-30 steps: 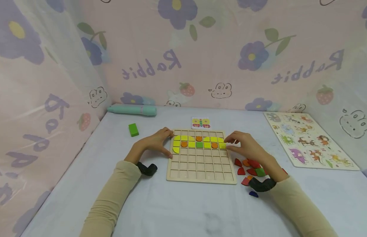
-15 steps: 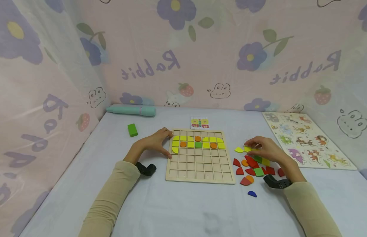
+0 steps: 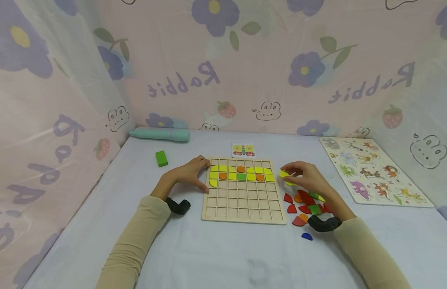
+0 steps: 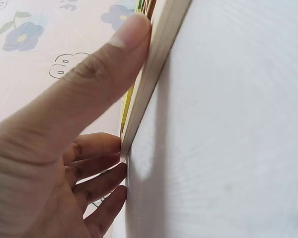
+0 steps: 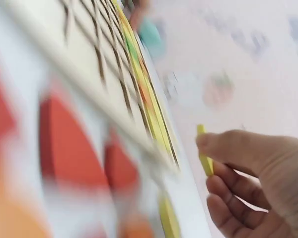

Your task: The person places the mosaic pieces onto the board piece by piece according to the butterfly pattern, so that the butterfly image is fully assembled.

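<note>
A wooden grid board [image 3: 244,206] lies on the table with yellow, orange and green pieces in its upper rows. My left hand [image 3: 187,175] rests at the board's left edge, thumb and fingers spread and touching the rim [image 4: 161,47]. My right hand [image 3: 307,176] is just off the board's right side, pinching a yellow piece [image 5: 205,159] between thumb and forefinger; its full outline is not clear. Another yellow piece [image 5: 168,216] lies on the table by the board, partly hidden by the right hand in the head view.
Red, orange and green pieces [image 3: 304,209] lie in a loose pile right of the board, and a blue half-round piece [image 3: 307,236] nearer. Behind the board is a butterfly pattern card [image 3: 243,150]. An animal puzzle [image 3: 375,172], green block [image 3: 161,158] and teal tube-shaped object [image 3: 160,134] surround it.
My right hand let go of a yellow piece in the board's second row, moved right to the loose pieces, and came back left with a yellow piece. The left hand stayed put.
</note>
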Tool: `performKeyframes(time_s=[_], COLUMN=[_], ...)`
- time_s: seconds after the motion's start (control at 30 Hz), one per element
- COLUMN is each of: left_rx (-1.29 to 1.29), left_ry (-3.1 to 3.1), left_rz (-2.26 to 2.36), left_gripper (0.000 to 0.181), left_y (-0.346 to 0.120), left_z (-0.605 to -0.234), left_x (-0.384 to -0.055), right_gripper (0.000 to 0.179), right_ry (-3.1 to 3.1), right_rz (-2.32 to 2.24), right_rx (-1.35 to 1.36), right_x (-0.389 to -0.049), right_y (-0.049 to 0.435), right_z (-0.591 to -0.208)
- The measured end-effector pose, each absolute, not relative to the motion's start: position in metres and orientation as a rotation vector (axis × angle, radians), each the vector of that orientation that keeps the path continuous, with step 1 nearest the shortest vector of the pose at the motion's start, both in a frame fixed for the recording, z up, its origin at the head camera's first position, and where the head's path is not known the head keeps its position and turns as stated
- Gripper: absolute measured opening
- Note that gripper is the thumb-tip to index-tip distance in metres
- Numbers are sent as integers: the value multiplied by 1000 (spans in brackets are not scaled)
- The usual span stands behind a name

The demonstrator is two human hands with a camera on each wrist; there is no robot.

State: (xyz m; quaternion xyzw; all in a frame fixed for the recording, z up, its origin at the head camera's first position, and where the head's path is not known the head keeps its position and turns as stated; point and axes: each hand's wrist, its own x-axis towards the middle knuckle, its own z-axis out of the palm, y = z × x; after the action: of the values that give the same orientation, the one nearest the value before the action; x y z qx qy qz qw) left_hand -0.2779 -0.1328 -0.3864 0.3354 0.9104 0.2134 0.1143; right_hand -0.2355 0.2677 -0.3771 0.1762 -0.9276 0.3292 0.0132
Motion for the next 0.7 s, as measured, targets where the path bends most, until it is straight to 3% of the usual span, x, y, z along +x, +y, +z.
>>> performKeyframes(time_s=[0.4,0.7], left_rx=[985,977], left_ry=[2654,2643], left_rz=[634,655], left_gripper=[92,86], left_y=[-133,-132], left_z=[-387,-383], left_x=[-279,-277], right_gripper=[28,28], right_ry=[-2723,-2764], right_rz=[1182,1125], right_rx=[1059,1109], right_x=[-247,-254], right_y=[146,111], right_z=[-379,-394])
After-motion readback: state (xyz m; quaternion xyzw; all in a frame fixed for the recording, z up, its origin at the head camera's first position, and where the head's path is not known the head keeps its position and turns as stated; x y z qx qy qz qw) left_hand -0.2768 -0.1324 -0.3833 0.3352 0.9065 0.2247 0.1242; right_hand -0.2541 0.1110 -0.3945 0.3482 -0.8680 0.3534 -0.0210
